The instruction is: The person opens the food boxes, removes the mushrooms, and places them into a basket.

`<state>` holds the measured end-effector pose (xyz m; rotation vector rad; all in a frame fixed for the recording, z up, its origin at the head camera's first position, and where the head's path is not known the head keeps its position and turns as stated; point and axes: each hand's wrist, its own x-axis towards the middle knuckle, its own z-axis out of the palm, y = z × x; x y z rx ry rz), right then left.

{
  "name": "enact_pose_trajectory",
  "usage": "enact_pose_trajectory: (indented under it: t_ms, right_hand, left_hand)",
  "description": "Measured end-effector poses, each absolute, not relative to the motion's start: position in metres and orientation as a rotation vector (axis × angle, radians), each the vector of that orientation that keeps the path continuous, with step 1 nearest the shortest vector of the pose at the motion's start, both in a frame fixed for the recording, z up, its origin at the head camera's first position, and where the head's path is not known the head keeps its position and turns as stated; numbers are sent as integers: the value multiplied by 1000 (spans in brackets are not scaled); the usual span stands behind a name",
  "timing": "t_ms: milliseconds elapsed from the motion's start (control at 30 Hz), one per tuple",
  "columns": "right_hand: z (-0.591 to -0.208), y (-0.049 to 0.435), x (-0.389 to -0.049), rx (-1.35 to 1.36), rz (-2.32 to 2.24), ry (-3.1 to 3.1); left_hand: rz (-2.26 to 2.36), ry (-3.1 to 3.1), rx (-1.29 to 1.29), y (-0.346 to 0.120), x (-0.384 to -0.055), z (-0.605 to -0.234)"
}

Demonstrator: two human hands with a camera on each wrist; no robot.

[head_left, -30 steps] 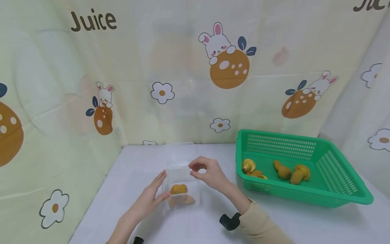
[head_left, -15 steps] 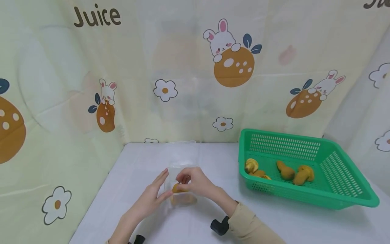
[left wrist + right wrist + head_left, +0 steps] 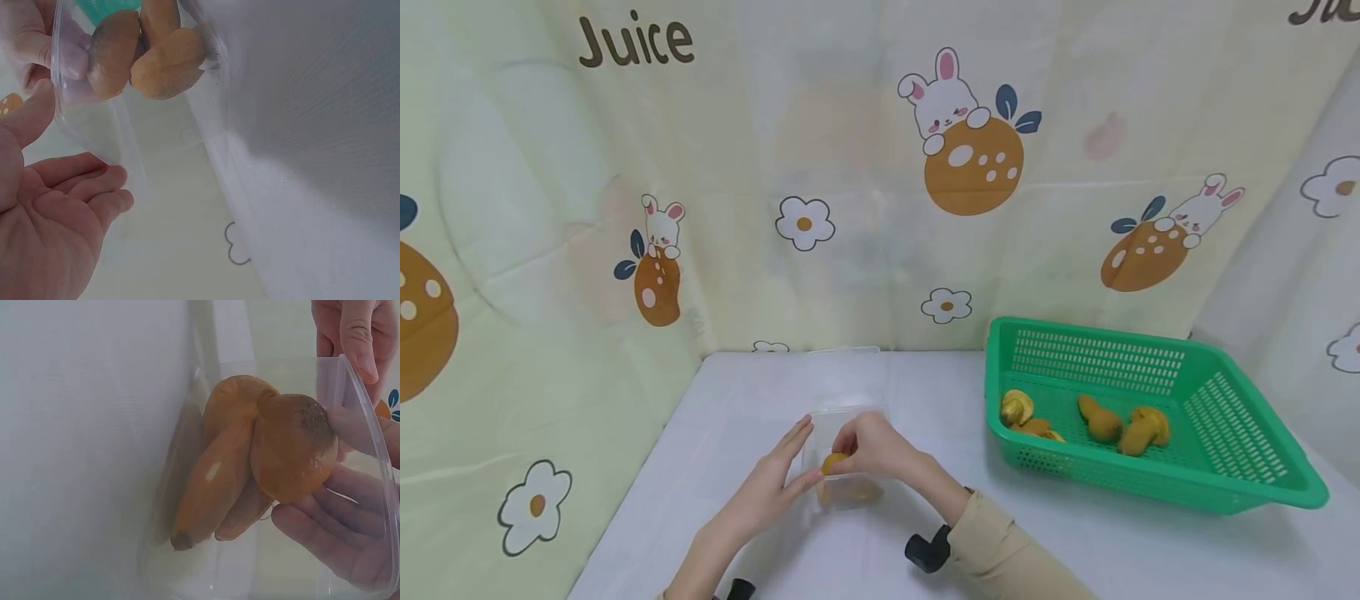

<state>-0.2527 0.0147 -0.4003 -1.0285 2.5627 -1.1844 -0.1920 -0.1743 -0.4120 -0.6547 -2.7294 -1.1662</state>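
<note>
A clear plastic box stands on the white table in front of me, with several brown mushrooms in its lower part. My right hand reaches in from above. Its thumb and fingers pinch a rounded mushroom, which lies against the others in the right wrist view. At the box's left side, my left hand keeps its fingers extended along the wall, and its thumb touches the near rim. In the left wrist view, that left hand has nothing in its palm.
A green plastic basket stands to the right, with several yellow-brown mushrooms in it. A printed curtain hangs along the table's back edge. A black wrist camera sits by the right sleeve.
My right hand has moved from the box's far right corner down and left into the box, and now pinches the mushroom there. The left hand has stayed at the box's left side.
</note>
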Motion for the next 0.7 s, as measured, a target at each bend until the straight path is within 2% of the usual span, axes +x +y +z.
enact_pose_trajectory:
  t_ms: [700]
  right_hand:
    - [-391,29,-250,-984,-1380,2498]
  left_hand:
    - [-1169,-2761,-606,-173,-193,-413]
